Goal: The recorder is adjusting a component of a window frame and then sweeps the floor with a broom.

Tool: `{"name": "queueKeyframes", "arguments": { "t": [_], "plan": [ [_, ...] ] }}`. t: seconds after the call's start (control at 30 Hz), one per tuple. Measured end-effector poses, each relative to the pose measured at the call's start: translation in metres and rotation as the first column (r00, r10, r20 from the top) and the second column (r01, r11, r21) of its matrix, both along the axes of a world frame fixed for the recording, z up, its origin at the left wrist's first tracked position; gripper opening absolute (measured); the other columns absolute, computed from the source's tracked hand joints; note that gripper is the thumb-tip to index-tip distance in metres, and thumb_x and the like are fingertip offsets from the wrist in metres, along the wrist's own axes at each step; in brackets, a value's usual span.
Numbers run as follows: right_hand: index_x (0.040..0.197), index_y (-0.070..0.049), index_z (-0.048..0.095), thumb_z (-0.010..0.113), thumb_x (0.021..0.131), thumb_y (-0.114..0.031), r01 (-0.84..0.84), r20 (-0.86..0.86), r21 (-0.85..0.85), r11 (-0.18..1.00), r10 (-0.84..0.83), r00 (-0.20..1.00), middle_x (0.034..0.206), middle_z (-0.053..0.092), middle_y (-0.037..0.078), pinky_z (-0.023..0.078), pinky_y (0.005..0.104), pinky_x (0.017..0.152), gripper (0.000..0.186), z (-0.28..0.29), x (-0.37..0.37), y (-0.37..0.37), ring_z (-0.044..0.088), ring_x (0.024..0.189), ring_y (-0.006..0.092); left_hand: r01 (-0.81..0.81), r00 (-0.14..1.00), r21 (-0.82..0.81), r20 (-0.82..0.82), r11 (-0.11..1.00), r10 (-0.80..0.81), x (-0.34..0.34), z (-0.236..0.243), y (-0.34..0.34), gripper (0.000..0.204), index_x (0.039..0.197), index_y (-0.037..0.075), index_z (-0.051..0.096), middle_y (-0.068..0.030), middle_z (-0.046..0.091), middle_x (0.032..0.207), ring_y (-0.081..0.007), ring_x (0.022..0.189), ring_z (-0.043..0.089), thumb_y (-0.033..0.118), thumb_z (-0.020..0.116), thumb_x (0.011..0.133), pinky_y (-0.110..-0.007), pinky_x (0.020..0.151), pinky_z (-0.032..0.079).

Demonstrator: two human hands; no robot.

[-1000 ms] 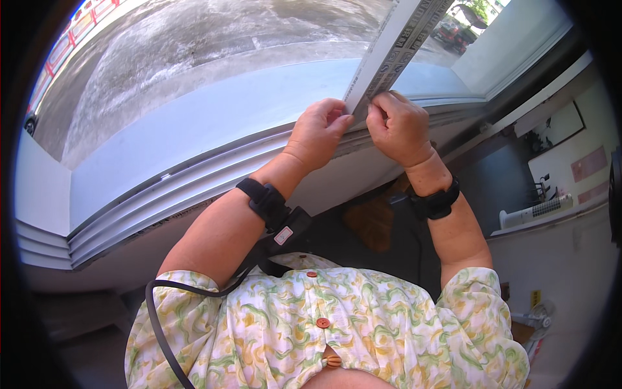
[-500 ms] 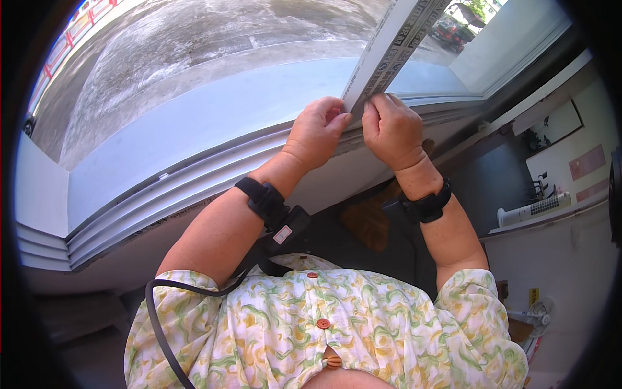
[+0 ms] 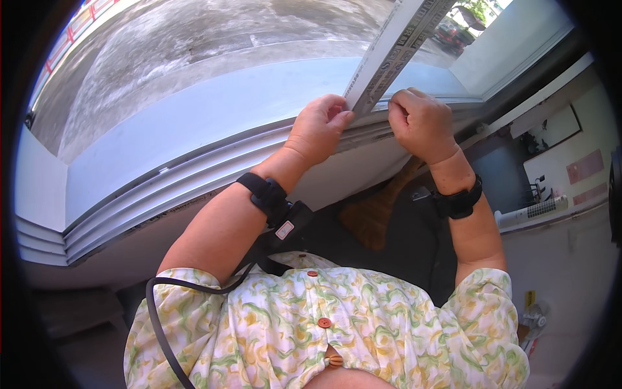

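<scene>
A white window sash frame [image 3: 382, 55] rises from the sliding-window track, a dark printed strip along its face. At the foot of this upright, my left hand [image 3: 319, 128] is closed on its left edge, thumb pressed toward the fingers. My right hand [image 3: 421, 123] is apart from the sash, a little to its right, just above the track [image 3: 194, 181]. Its fingers are curled into a pinch; whether anything is between them is hidden. Each wrist wears a black strap with a small dark device.
Beyond the track lie a pale outer ledge [image 3: 201, 123] and a concrete yard [image 3: 214, 45]. Below my hands, a brown broom-like thing [image 3: 369, 220] rests on the dark floor. A white tower-shaped appliance [image 3: 531, 212] and a fan [image 3: 534, 318] are to the right. A black cable [image 3: 155, 318] loops by my left sleeve.
My right hand has moved right, off the foot of the sash frame, with its fingers still curled. My left hand stays at the left edge.
</scene>
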State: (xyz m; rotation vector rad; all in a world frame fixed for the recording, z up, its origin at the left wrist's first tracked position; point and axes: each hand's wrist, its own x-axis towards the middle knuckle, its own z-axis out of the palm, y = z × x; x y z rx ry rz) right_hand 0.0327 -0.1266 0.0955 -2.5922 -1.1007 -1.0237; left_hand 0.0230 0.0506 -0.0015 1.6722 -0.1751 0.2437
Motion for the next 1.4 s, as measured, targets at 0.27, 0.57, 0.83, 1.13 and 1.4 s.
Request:
{"name": "queueKeyframes", "arguments": {
  "t": [0.27, 0.57, 0.83, 1.13, 1.4],
  "plan": [
    [0.078, -0.007, 0.064, 0.062, 0.083, -0.019, 0.091, -0.337, 0.091, 0.992, -0.056, 0.94, 0.076, 0.064, 0.009, 0.05, 0.0366, 0.063, 0.014, -0.034, -0.018, -0.025, 0.063, 0.072, 0.0283, 0.02, 1.0, -0.016, -0.022, 1.0, -0.021, -0.001, 0.0, 0.0, 0.021, 0.107, -0.001, 0.059, -0.004, 0.062, 0.093, -0.0097, 0.086, 0.055, 0.01, 0.061, 0.089, -0.024, 0.08, 0.047],
    [0.089, -0.002, 0.066, 0.062, 0.083, -0.007, 0.112, -0.558, 0.576, 0.809, 0.289, 0.778, 0.086, 0.065, 0.013, 0.051, 0.0315, 0.07, 0.009, -0.086, -0.04, -0.05, 0.063, 0.078, 0.0263, -0.434, 0.797, 0.389, 0.586, 0.813, 0.145, -0.03, 0.009, 0.003, 0.026, 0.11, 0.004, 0.059, -0.0101, 0.06, 0.095, -0.0212, 0.091, 0.059, 0.01, 0.063, 0.085, -0.031, 0.079, 0.049],
    [0.098, -0.004, 0.059, 0.073, 0.076, -0.013, 0.012, -0.427, 0.596, 0.803, 0.304, 0.852, 0.092, 0.059, 0.009, 0.051, 0.0269, 0.062, 0.027, -0.101, -0.063, -0.05, 0.06, 0.068, 0.0195, 0.52, 0.836, 0.093, -0.26, 0.849, -0.483, -0.06, 0.013, -0.034, 0.027, 0.112, 0.003, 0.06, -0.0018, 0.058, 0.089, -0.0067, 0.076, 0.055, 0.021, 0.06, 0.092, -0.023, 0.069, 0.048],
    [0.105, -0.008, 0.054, 0.079, 0.069, -0.017, 0.035, -0.292, 0.591, 0.806, 0.173, 0.941, 0.098, 0.057, 0.008, 0.051, 0.028, 0.059, 0.044, -0.124, -0.074, -0.076, 0.059, 0.064, 0.0194, 0.473, 0.756, -0.018, -0.506, 0.881, -0.417, -0.046, 0.011, -0.032, 0.012, 0.094, 0.005, 0.063, -0.0003, 0.061, 0.075, -0.0068, 0.065, 0.056, 0.016, 0.062, 0.091, -0.021, 0.061, 0.046],
    [0.099, -0.009, 0.059, 0.076, 0.071, -0.013, -0.006, -0.314, 0.436, 0.9, 0.159, 0.936, 0.097, 0.056, 0.008, 0.052, 0.0317, 0.064, 0.033, -0.132, -0.096, -0.082, 0.062, 0.073, 0.0249, 0.623, 0.738, -0.083, -0.268, 0.778, -0.62, -0.048, 0.008, -0.06, 0.014, 0.097, 0.002, 0.063, 0.0016, 0.06, 0.079, -0.0056, 0.075, 0.056, 0.006, 0.067, 0.085, -0.02, 0.066, 0.047]
  ]
}}
